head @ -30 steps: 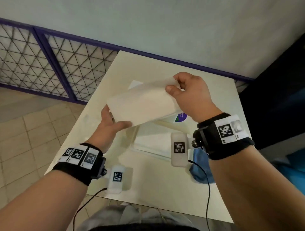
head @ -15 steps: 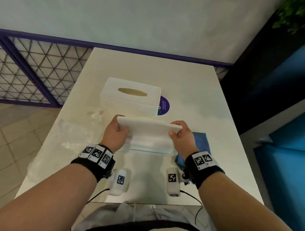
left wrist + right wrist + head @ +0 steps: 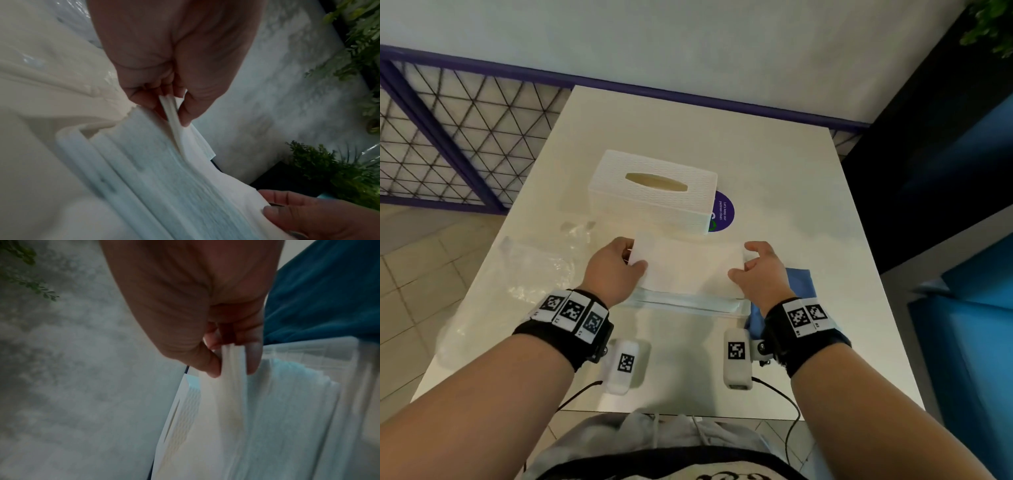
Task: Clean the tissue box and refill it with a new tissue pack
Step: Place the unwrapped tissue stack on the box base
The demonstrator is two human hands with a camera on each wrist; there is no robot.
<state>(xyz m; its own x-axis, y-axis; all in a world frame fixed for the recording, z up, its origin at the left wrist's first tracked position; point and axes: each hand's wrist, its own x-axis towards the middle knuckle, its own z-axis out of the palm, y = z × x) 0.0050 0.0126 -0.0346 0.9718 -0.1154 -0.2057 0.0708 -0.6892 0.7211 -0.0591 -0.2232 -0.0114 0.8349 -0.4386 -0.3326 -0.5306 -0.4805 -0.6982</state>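
Head view, looking down on a white table (image 3: 774, 178). Near its middle, a white woven-textured tissue box cover (image 3: 654, 192) with an oval slot on top, partly hiding a round purple sticker (image 3: 724, 212). Just in front of the cover, a white stack of tissues (image 3: 688, 267), seated in a shallow pale tray-like base (image 3: 688, 303) (probably the box's bottom part, hard to tell).

Left hand (image 3: 613, 270) at the stack's left end, thumb on top, fingers tucked under the edge. From the left wrist view, thumb and fingers (image 3: 185, 110) pinching a thin fold of the top tissues, the rest of the stack lying below.

Right hand (image 3: 760, 270) at the stack's right end, thumb toward the top surface, fingers curled beside the edge. From the right wrist view, thumb and fingers (image 3: 252, 356) pinching a few layers at that end.

Crumpled clear plastic wrapper (image 3: 530, 270) on the table to the left. Blue cloth (image 3: 799, 284) beside and under the right wrist.
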